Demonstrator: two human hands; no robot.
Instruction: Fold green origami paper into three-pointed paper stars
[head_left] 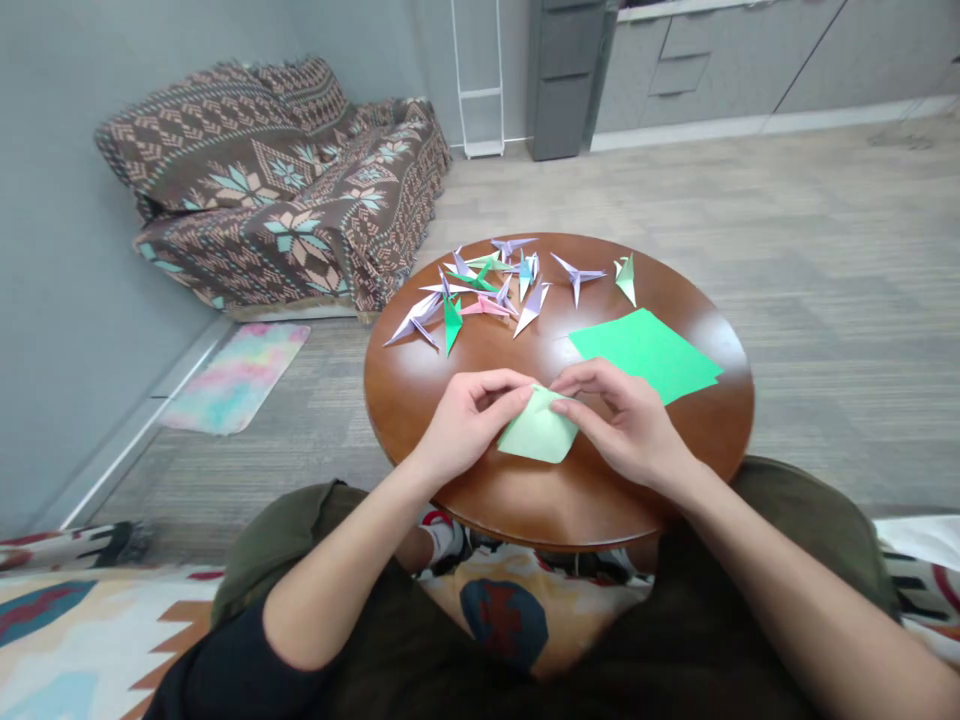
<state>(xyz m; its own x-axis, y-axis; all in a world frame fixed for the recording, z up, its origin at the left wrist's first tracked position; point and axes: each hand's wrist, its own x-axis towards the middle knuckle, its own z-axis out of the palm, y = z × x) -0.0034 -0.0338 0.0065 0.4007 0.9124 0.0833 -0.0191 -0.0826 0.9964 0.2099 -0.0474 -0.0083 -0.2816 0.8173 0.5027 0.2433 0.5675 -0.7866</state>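
A light green piece of folded paper (541, 432) is held between both hands above the near middle of the round table. My left hand (478, 412) pinches its upper left edge between thumb and fingers. On the other side, my right hand (624, 415) grips the upper right edge, its thumb lying on the paper's face. The fingertips behind the paper are partly hidden. Just beyond my right hand lie flat sheets of bright green paper (645, 350), stacked slightly askew.
Several folded paper cranes in purple, green and pink cluster at the table's far left, among them a pink crane (486, 305). A purple crane (577, 275) and a pale green crane (625, 280) stand farther right. The brown round table (540, 510) is close to my knees; a covered sofa (300, 210) stands beyond.
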